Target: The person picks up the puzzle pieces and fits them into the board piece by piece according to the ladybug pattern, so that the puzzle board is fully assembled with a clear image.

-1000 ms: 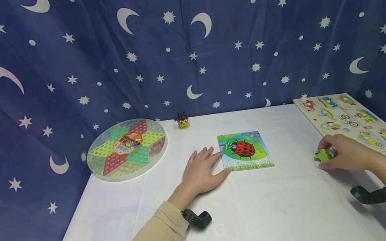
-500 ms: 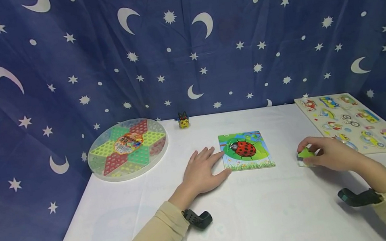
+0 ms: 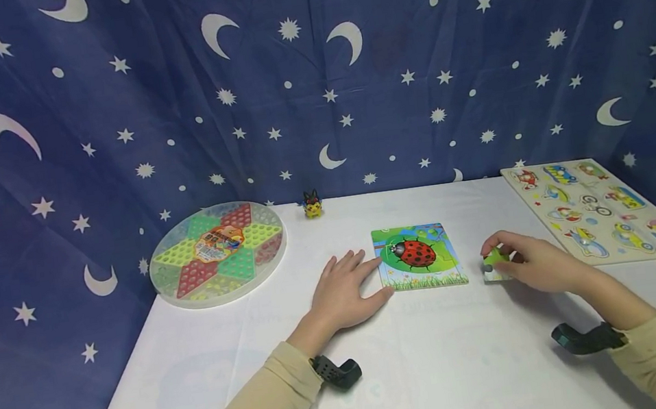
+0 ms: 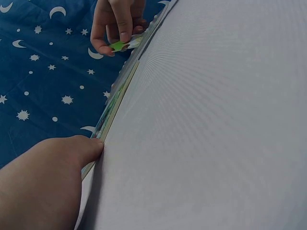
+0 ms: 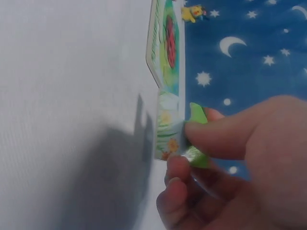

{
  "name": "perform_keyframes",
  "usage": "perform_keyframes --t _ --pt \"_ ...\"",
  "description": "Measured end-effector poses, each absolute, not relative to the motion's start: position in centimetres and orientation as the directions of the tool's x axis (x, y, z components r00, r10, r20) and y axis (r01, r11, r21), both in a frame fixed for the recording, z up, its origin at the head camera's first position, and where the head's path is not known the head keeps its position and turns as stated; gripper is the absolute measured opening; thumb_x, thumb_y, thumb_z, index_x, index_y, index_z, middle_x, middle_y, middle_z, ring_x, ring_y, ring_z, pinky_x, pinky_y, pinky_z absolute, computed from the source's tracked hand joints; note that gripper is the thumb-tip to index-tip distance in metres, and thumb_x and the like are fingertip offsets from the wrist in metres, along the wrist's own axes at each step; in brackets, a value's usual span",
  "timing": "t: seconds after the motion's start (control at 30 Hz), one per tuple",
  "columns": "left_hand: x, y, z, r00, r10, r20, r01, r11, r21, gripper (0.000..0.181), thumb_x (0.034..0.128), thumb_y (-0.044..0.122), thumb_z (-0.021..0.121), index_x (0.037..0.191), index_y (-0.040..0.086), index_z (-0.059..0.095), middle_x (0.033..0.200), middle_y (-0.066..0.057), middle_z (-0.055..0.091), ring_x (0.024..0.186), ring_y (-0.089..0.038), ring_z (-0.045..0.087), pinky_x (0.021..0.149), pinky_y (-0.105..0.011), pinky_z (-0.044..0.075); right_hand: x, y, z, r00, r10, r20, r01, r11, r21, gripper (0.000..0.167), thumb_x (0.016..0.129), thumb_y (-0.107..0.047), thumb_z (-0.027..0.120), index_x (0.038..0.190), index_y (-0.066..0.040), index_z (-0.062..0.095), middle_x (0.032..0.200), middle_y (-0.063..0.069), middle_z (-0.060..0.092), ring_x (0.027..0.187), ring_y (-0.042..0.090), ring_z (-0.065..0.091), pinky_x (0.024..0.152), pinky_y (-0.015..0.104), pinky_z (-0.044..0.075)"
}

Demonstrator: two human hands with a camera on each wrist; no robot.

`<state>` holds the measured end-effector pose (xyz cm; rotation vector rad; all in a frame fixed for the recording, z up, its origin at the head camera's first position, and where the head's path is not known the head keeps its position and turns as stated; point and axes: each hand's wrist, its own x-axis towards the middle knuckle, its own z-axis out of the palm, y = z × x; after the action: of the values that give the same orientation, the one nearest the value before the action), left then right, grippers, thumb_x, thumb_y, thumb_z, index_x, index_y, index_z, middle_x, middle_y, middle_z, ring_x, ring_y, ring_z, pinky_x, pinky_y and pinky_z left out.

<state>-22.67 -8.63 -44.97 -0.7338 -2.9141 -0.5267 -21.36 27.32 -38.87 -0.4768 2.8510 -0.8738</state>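
A square ladybug jigsaw puzzle [image 3: 415,255] lies on the white table, with grass printed along its near edge. My left hand [image 3: 346,292] rests palm down at its left side, fingers spread, thumb and forefinger at the puzzle's edge. To the right of the puzzle, my right hand [image 3: 531,264] pinches a green jigsaw piece [image 3: 496,264] between thumb and fingers. In the right wrist view, a flower-printed jigsaw piece [image 5: 168,124] shows beside the bright green piece [image 5: 196,155] in that hand; whether they are joined I cannot tell.
A round Chinese checkers board [image 3: 219,253] lies at the back left. A small yellow figurine [image 3: 312,205] stands near the back edge. On the right is a wooden vehicle puzzle board [image 3: 602,210]. A blue moon-and-star curtain [image 3: 391,120] hangs behind the table.
My right hand has moved left with the green jigsaw piece, from near the vehicle board toward the ladybug puzzle. The left hand has stayed in place.
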Motion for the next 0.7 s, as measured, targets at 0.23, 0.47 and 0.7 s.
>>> perform_keyframes --t 0.23,0.47,0.7 --pt "-22.6 -8.7 -44.9 -0.881 0.444 0.165 0.474 0.824 0.311 0.068 0.0960 0.066 0.050 0.153 0.029 0.051 0.162 -0.005 0.040 0.152 -0.025 0.028 0.125 -0.048 0.012 -21.6 25.9 -39.5 -0.940 -0.339 -0.029 -0.257 0.765 -0.591 0.025 0.098 -0.004 0.062 0.122 -0.009 0.059 0.095 0.006 0.057 0.076 0.020 0.052 0.065 0.034 0.046" --pt "-22.5 -8.7 -44.7 -0.880 0.444 0.170 0.476 0.820 0.318 0.067 0.0961 0.066 0.050 0.152 0.029 0.052 0.161 -0.005 0.041 0.152 -0.025 0.029 0.124 -0.049 0.013 -22.1 24.1 -40.0 -0.942 -0.335 -0.031 -0.258 0.776 -0.576 0.028 0.099 -0.005 0.059 0.126 -0.012 0.060 0.100 0.007 0.057 0.080 0.021 0.053 0.070 0.037 0.046" --pt "-22.4 -8.7 -44.8 -0.878 0.445 0.177 0.479 0.817 0.322 0.068 0.0955 0.066 0.051 0.152 0.029 0.053 0.161 -0.005 0.041 0.151 -0.025 0.030 0.125 -0.048 0.013 -22.8 22.8 -40.2 -0.932 -0.361 0.009 -0.304 0.771 -0.560 0.030 0.098 -0.003 0.059 0.126 -0.012 0.064 0.108 0.010 0.061 0.082 0.021 0.055 0.074 0.039 0.048"
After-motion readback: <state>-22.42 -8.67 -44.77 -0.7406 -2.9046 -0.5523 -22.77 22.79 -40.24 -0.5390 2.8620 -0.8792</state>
